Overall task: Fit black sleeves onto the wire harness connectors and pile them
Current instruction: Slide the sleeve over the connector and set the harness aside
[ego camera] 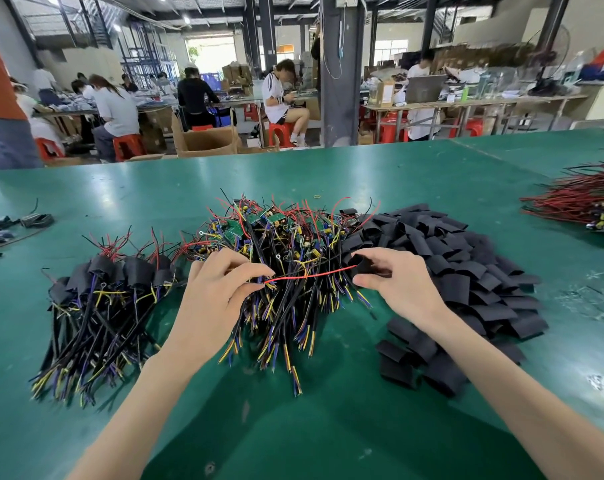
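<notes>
The person at the green table (328, 174) is working with both hands just above the middle one of three heaps. The left hand (221, 296) is pinching one end of a thin red wire (311, 274) between thumb and forefinger, with the other fingers curling in beside them. The right hand (401, 285) is gripping a single black sleeve (363, 266) between thumb and fingertips at the wire's other end. The wire is running almost level between the two hands and reaching the sleeve's mouth, though I cannot tell whether its tip is inside. Under and beyond the hands the heap of bare harnesses (286, 237) is lying in a tangle, green circuit boards showing at the far side and black cables with yellow and blue ends fanning toward the person. To the left the pile of sleeved harnesses (103, 306) is sitting near it, black sleeves covering their far ends. To the right the heap of loose sleeves (473, 271) is touching the edge of the bare ones. Well apart at the table's right edge a bundle of red and black wires (577, 199) is lying. Behind, workers (115, 109) are sitting on red stools (129, 145) at long benches.
</notes>
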`<state>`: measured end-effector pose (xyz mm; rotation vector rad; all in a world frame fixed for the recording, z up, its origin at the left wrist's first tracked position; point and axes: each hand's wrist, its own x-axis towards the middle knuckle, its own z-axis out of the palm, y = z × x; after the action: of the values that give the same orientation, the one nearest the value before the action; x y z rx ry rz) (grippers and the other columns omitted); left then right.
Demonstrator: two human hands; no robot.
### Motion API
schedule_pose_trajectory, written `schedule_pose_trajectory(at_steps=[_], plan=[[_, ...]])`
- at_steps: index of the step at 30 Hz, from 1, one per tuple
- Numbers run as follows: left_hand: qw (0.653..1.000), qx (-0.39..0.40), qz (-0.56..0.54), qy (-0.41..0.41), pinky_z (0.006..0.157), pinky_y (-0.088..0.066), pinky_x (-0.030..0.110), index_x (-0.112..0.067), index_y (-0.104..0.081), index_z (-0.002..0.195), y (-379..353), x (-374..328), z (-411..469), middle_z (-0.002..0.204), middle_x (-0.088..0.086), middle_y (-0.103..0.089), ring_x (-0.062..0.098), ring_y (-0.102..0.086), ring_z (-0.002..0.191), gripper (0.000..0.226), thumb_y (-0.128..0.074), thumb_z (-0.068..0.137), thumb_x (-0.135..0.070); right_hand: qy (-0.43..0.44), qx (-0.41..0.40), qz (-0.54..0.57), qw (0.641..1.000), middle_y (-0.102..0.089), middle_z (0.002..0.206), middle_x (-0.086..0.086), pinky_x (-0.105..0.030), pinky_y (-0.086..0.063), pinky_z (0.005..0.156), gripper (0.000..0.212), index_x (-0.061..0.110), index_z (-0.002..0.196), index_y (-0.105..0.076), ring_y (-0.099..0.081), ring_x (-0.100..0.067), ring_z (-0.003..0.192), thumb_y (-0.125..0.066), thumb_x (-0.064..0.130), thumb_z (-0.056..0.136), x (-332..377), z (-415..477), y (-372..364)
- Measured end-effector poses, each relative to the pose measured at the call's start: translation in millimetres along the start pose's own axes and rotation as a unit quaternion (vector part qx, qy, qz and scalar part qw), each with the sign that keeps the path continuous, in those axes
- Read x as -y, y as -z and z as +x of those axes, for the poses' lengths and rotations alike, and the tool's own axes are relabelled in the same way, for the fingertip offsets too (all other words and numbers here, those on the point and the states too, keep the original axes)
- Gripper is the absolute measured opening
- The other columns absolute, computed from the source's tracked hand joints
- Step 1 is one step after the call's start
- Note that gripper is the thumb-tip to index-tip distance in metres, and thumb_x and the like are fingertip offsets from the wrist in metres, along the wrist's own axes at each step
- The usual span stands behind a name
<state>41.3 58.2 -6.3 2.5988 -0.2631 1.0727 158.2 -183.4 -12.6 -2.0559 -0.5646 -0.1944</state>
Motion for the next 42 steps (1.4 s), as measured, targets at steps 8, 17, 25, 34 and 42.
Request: schedule_pose_trajectory(at_steps=[8,17,25,34,42], plan=[[1.000,0.003,0.002,-0.030,0.073,-0.023,0.028,-0.022,-0.074,0.097,0,-3,0,0.089,-0.007,-0.054,0.012,-0.045,0.084,0.022,-0.063,0.080,-0.013,-0.004,0.018,0.031,0.999,-0.069,0.099,0.004,-0.009,-0.043,0.085,0.042,0.014,0.111,-0.068,-0.064,-0.010,0.090,-0.077,0.003,0.072,1,0,1],[0.998,0.031,0.031,-0.037,0.074,-0.021,0.025,-0.023,-0.074,0.099,0,-5,1,0.089,-0.001,-0.057,0.012,-0.043,0.082,0.023,-0.060,0.081,-0.016,-0.007,0.025,0.062,0.998,-0.069,0.104,0.001,-0.026,-0.046,0.095,0.045,0.017,0.112,-0.068,-0.064,-0.015,0.097,-0.077,0.001,0.070,-1,1,3],[0.998,0.049,-0.027,-0.003,0.087,-0.029,0.026,-0.018,-0.063,0.121,-4,-16,-2,0.098,0.001,-0.052,0.017,-0.039,0.090,0.035,-0.045,0.093,-0.029,0.243,-0.046,-0.236,0.940,-0.068,0.105,-0.006,-0.037,-0.035,0.097,0.049,0.008,0.113,-0.067,-0.063,-0.027,0.098,-0.080,0.005,0.066,3,-8,-7],[0.982,0.062,-0.173,0.035,0.091,-0.033,0.009,-0.047,-0.029,0.140,-24,-37,-8,0.103,-0.014,-0.051,0.002,-0.051,0.094,0.066,-0.056,0.091,-0.011,0.300,0.018,-0.181,0.936,-0.069,0.104,-0.006,-0.037,-0.052,0.081,0.052,0.005,0.118,-0.064,-0.064,-0.027,0.089,-0.080,0.014,0.069,23,-27,-23],[0.974,-0.004,-0.221,0.058,0.091,-0.035,0.004,-0.054,-0.039,0.124,-28,-44,-6,0.104,-0.011,-0.064,-0.003,-0.056,0.098,0.069,-0.065,0.086,-0.003,0.243,0.044,-0.093,0.964,-0.068,0.111,-0.001,-0.022,-0.041,0.090,0.047,0.014,0.119,-0.065,-0.056,-0.011,0.100,-0.077,0.018,0.074,20,-22,-20]])
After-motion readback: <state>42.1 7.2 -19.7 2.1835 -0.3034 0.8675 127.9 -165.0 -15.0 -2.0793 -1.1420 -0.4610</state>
